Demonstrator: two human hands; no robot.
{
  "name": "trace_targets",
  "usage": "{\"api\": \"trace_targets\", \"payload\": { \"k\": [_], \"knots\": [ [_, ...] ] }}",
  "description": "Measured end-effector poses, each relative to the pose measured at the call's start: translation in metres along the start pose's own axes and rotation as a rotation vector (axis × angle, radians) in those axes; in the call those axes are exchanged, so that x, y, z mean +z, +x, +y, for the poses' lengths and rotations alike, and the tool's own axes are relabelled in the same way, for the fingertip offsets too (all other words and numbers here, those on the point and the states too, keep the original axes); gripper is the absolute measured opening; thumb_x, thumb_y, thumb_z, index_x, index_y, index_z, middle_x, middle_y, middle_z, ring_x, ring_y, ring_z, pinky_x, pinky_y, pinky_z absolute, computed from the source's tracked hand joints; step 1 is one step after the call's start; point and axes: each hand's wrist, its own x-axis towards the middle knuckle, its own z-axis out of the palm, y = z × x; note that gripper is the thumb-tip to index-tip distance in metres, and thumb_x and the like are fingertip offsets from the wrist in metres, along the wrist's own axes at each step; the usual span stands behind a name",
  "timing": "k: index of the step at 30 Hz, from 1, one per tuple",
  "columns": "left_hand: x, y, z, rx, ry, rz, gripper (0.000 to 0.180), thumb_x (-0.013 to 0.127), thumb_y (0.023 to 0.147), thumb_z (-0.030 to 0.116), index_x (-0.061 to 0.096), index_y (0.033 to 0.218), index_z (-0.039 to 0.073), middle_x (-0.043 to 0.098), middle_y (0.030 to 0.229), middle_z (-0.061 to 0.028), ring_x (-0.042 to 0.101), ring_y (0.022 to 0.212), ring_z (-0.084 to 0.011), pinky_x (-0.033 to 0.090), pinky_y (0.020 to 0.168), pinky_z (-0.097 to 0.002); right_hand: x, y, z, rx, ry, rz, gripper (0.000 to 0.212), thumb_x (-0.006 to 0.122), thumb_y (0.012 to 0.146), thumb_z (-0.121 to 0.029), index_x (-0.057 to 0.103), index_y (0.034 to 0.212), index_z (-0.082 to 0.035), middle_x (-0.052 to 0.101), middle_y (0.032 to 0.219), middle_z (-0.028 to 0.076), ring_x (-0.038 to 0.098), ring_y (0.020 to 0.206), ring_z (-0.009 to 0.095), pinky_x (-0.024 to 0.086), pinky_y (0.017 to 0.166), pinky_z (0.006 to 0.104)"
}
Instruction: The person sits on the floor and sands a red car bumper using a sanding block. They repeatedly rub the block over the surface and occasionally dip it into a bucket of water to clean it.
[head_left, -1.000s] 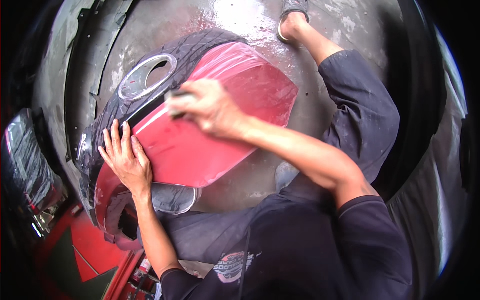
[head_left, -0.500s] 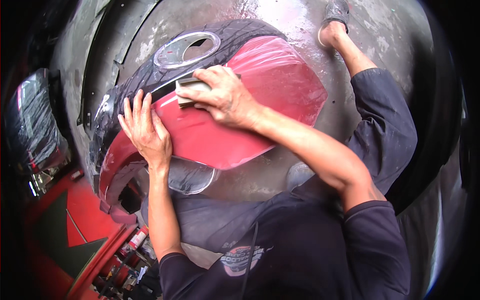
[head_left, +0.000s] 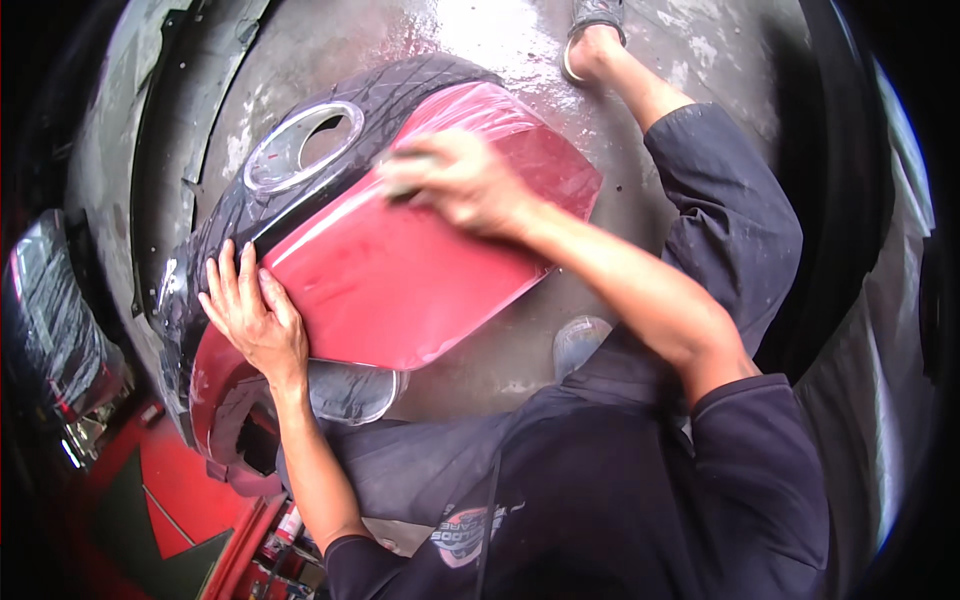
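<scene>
A car bumper (head_left: 400,295) lies in front of me, its panel red and its outer band black, with a round ringed opening (head_left: 303,147) in the black part. My right hand (head_left: 465,185) is closed round a sanding block (head_left: 401,190), which sits against the red panel close to the black band. Motion blurs that hand and the block, so the block's face against the panel is hidden. My left hand (head_left: 258,325) rests with fingers spread over the red and black edge at the bumper's left part, holding nothing.
Beneath the bumper shows a rounded piece wrapped in clear plastic (head_left: 352,391). Long dark strips (head_left: 165,150) lie on the wet concrete floor (head_left: 690,55) at the far left. A plastic-wrapped part (head_left: 65,315) stands at left, above a red and dark surface (head_left: 175,490). My legs flank the bumper.
My right hand has slid the sanding block along the red panel, further from my left hand. My left hand stays on the same edge. The whole view has shifted, placing the bumper further left.
</scene>
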Motion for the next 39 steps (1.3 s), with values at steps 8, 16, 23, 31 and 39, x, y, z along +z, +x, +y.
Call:
{"api": "trace_targets", "payload": {
  "k": [8, 16, 23, 31, 39],
  "knots": [
    [0.000, 0.001, 0.001, 0.008, 0.052, 0.005, 0.037, 0.056, 0.106, 0.017, 0.066, 0.142, 0.013, 0.058, 0.156, -0.0061, 0.045, 0.152, -0.0308, 0.020, 0.127, -0.0595, 0.007, 0.001, -0.016, 0.156, -0.033, 0.091, 0.033, 0.075, 0.084, -0.010, 0.077, 0.115, -0.022, 0.075, 0.113, 0.007, 0.070, 0.099, 0.033, 0.056, 0.092, 0.0486],
    [-0.001, 0.004, 0.003, 0.025, 0.039, -0.002, 0.037, 0.058, 0.103, 0.015, 0.069, 0.139, 0.011, 0.056, 0.157, -0.0085, 0.044, 0.151, -0.0347, 0.022, 0.125, -0.0626, -0.064, -0.060, 0.076, 0.422, -0.178, 0.001, 0.041, 0.072, 0.094, -0.014, 0.072, 0.134, -0.015, 0.072, 0.126, 0.016, 0.065, 0.122, 0.034, 0.049, 0.109, 0.0487],
    [0.003, 0.002, -0.004, 0.016, 0.042, -0.006, 0.037, 0.057, 0.106, 0.017, 0.067, 0.141, 0.011, 0.057, 0.157, -0.0069, 0.043, 0.152, -0.0316, 0.019, 0.127, -0.0602, 0.016, 0.016, -0.023, 0.048, 0.080, 0.029, 0.044, 0.079, 0.086, -0.021, 0.074, 0.130, -0.026, 0.072, 0.111, 0.013, 0.067, 0.108, 0.034, 0.053, 0.098, 0.0457],
    [0.000, 0.005, 0.001, 0.029, 0.053, 0.006, 0.036, 0.057, 0.106, 0.018, 0.068, 0.141, 0.012, 0.057, 0.157, -0.0074, 0.044, 0.152, -0.0318, 0.020, 0.127, -0.0603, -0.062, -0.056, 0.081, 0.400, -0.211, -0.010, 0.043, 0.067, 0.095, -0.010, 0.069, 0.137, -0.009, 0.074, 0.126, 0.015, 0.066, 0.118, 0.033, 0.053, 0.105, 0.0427],
    [-0.003, 0.004, 0.001, 0.054, 0.034, -0.026, 0.038, 0.057, 0.106, 0.017, 0.067, 0.142, 0.012, 0.057, 0.156, -0.0072, 0.044, 0.152, -0.0317, 0.020, 0.127, -0.0591, -0.040, -0.050, 0.104, 0.083, -0.148, -0.004, 0.042, 0.069, 0.097, -0.022, 0.070, 0.138, -0.012, 0.070, 0.134, 0.011, 0.065, 0.121, 0.037, 0.051, 0.104, 0.0462]
  ]
}}
